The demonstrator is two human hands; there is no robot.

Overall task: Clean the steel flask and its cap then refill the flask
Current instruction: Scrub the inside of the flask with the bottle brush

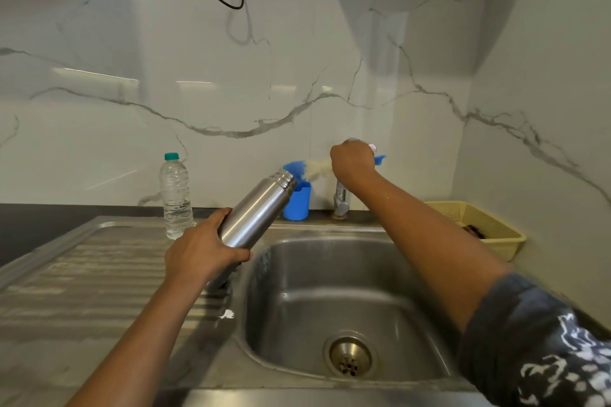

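Steel flask: brushed-steel cylindrical flask [254, 211], mouth open, tilted over the left rim of the stainless steel sink [330, 277], neck aimed up and to the right
Left grip: left hand [201, 251] clamped round the flask's lower body
Right grip: right hand [352, 160] fisted on a blue-handled bottle brush [317, 168], blurred, its pale bristles just beside the flask mouth
Behind: blue plastic cup [299, 205] by the tap; clear plastic water bottle with a green cap [177, 198] at the back of the drainboard; yellow mesh basket [489, 225] on the counter at right
Step in hand: probably feeding the brush in to scrub the inside
Doing it well: hold the flask steady, line the bristles up with the neck's axis, push straight instead of forcing them sideways, then twist down to the base, keeping the mouth over the basin so drips fall there
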